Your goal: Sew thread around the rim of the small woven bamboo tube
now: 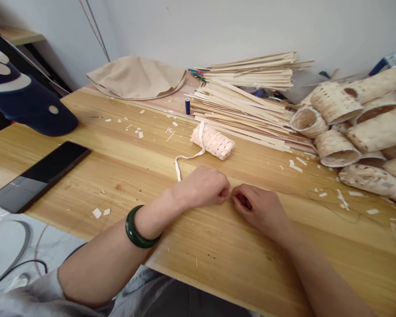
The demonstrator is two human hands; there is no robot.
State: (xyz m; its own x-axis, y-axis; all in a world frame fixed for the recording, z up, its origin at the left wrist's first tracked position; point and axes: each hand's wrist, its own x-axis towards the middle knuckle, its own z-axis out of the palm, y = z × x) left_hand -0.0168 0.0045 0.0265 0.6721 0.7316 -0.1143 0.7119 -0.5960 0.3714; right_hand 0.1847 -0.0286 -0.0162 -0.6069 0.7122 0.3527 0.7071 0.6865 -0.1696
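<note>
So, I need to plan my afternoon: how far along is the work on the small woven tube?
The weaving on the small woven tube looks done. In hand is a thin thread, trailing from the right hand, its fingers pinched close to those of the left hand. Likely left is fastening the white band, which lies across the tube with its tail loose on the table.

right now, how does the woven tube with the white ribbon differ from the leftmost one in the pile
The ribboned tube lies apart on the table, while the pile tube sits against other tubes. The ribboned tube has a white ribbon across it; the pile tube shows none. The ribboned tube looks pinkish, the pile tube more cream. Both are woven from flat strips.
</note>
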